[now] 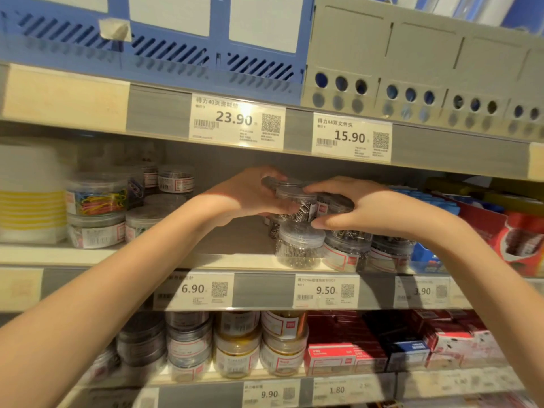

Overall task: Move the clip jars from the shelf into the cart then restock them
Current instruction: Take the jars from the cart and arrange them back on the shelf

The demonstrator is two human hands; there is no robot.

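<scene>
Both my hands reach into the middle shelf (235,260). My left hand (250,192) grips a clear clip jar (295,201) of silver clips from its left side, thumb under the lid. My right hand (356,206) curls round a neighbouring clip jar (326,203) with a red-framed label, fingers on top and thumb below. Both jars stand on a lower row of clear jars (298,245) full of silver clips. Farther left on the same shelf stand jars of coloured clips (97,197). No cart is in view.
Above, the shelf edge carries price tags (237,122) close over my hands. Red boxes (518,237) crowd the right end of the shelf. Bare shelf board lies between the two jar groups. The shelf below holds more jars (235,346) and red staple boxes (332,351).
</scene>
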